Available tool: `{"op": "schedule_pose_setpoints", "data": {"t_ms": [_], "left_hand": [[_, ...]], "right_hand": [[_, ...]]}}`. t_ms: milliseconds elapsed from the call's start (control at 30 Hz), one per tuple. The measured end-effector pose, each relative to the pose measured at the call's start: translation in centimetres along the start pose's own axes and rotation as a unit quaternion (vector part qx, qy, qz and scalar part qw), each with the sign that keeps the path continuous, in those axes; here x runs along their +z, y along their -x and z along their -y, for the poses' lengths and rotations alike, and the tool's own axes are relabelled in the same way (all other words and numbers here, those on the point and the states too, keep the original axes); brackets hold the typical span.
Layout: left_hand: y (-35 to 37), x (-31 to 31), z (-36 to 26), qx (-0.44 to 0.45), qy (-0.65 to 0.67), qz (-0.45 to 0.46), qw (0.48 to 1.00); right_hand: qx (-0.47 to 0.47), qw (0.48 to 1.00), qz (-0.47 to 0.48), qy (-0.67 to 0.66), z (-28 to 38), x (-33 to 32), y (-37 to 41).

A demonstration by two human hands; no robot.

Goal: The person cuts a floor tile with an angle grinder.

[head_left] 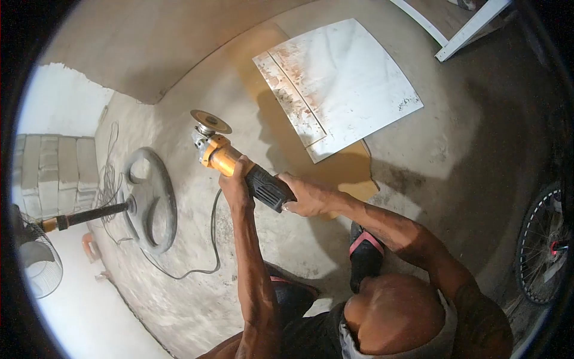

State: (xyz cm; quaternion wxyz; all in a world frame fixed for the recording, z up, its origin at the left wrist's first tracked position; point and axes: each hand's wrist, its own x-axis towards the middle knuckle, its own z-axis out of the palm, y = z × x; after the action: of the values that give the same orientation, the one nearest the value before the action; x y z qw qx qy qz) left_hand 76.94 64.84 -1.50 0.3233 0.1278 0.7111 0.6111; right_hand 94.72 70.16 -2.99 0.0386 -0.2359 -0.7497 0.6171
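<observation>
My left hand (237, 184) is wrapped round the front of an angle grinder (268, 186), just behind its yellow gear housing. My right hand (308, 195) grips the black rear end of the same tool. The grinder is held up over the floor, its cutting disc (211, 121) pointing to the upper left and apart from any surface. A white tile (365, 78) with brown stains lies beyond my hands. A long dark line runs along its left side, with a short one across the near end. Beneath it, a brown board (353, 170) sticks out.
A black cable (215, 239) trails over the concrete floor on the left. A fan's round grey base (170, 206) stands there with its pole. At the right is a bicycle wheel (541, 245), and a white frame (472, 30) at the upper right. Stacked blocks (58, 170) are at the left.
</observation>
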Motion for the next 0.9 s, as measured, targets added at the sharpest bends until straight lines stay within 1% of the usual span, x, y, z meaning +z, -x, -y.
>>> {"op": "schedule_pose_setpoints", "data": {"t_ms": [33,133,233,333,400,433,467,567,667,767,800,900], "left_hand": [[0.0,-0.2,0.1,-0.004,0.003,-0.001,1.0],[0.0,-0.7,0.2,-0.003,0.042,0.008,0.999],[-0.7,-1.5,0.6,-0.01,0.052,0.018,0.998],[-1.5,-2.1,1.7,-0.019,0.076,0.03,0.997],[-1.8,-2.1,2.5,-0.028,0.07,0.029,0.997],[-1.8,-2.2,2.6,-0.033,0.067,0.028,0.997],[-1.7,-2.4,2.6,-0.05,0.055,0.042,0.996],[-2.6,-2.8,3.8,-0.049,0.111,0.062,0.991],[-3.4,-2.9,3.4,-0.083,0.128,0.083,0.985],[-4.4,-2.5,2.7,-0.088,0.03,0.084,0.992],[-4.2,-1.9,1.6,-0.087,0.006,0.069,0.994],[-5.3,-0.9,1.2,-0.098,-0.116,0.013,0.988]], "right_hand": [[0.014,1.0,0.01,0.007,0.2,0.1,-0.1],[-0.017,1.0,-0.004,0.003,0.0,0.5,-0.6],[0.015,0.997,0.074,0.008,1.3,-0.6,-1.1],[0.027,0.995,0.088,-0.028,2.3,-1.1,-2.4],[0.088,0.975,0.13,-0.155,2.7,-0.6,-3.5],[0.118,0.957,0.151,-0.218,2.6,-0.1,-4.2],[0.108,0.947,0.13,-0.272,1.1,1.5,-5.2],[0.118,0.973,0.073,-0.184,1.2,2.4,-6.0],[0.12,0.992,0.012,-0.048,1.5,2.5,-7.2],[0.089,0.982,-0.131,0.099,0.4,4.0,-8.7],[0.092,0.981,-0.134,0.104,0.4,3.9,-9.2],[0.111,0.979,-0.132,0.112,1.0,3.9,-9.8]]}}
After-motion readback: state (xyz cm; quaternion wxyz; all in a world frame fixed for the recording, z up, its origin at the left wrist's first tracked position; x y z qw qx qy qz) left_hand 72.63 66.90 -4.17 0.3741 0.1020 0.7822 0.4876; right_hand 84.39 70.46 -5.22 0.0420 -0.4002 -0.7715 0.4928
